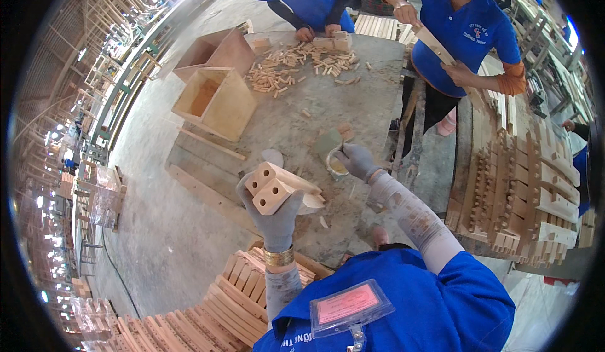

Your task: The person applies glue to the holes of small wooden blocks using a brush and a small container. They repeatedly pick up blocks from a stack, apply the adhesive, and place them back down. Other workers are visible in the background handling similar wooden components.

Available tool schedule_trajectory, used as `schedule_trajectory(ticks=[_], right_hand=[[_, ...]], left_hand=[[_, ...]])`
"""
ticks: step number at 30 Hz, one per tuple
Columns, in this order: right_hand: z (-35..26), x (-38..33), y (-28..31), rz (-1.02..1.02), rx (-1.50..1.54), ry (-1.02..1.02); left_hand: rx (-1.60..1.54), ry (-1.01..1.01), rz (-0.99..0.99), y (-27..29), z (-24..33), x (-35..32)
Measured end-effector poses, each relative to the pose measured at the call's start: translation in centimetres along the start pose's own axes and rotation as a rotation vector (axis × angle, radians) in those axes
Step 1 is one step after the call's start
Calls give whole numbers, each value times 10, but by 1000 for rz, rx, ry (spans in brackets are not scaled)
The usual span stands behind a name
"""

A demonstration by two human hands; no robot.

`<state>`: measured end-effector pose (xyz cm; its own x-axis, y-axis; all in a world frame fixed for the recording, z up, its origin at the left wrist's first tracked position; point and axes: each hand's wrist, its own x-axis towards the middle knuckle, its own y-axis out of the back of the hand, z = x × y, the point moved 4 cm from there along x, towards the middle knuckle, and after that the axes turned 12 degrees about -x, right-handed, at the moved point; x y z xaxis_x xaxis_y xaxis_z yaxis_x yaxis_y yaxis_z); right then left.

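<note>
A broad grey worktable [283, 131] dusted with sawdust fills the middle of the view, and on its far left corner stand two open light plywood boxes [215, 100], one behind the other. To the right of the table lies a wide stack of pale slotted wooden furniture parts [529, 182], and near the lower edge a pile of curved light wooden slats [214, 314]. A scatter of short wooden dowel pegs [296, 65] covers the far end of the table, where two other people in blue shirts work. The left hand [274, 216], in a grey glove, is raised and grips from below two pale wooden blocks with drilled holes in their ends [277, 188], held together above the near edge of the table. The right hand [358, 160], also grey-gloved, reaches to a small round glue pot [336, 164] on the table; its fingers curl at the rim, but whether they clasp anything I cannot tell.
</note>
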<state>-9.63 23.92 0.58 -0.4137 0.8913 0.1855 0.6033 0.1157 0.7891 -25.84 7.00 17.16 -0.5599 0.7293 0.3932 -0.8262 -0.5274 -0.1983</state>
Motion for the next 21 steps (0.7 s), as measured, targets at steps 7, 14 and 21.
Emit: schedule_trajectory(ticks=[7,14,21], right_hand=[[7,-15,3,96,312,-64],[11,-43,6,13,515,-179],[-18,-40,74,142,997,-322]], left_hand=[[48,-1,-27,-1,-1,0],[4,-40,-34,-8,6,-2],[12,-102,-85,-4,7,-1]])
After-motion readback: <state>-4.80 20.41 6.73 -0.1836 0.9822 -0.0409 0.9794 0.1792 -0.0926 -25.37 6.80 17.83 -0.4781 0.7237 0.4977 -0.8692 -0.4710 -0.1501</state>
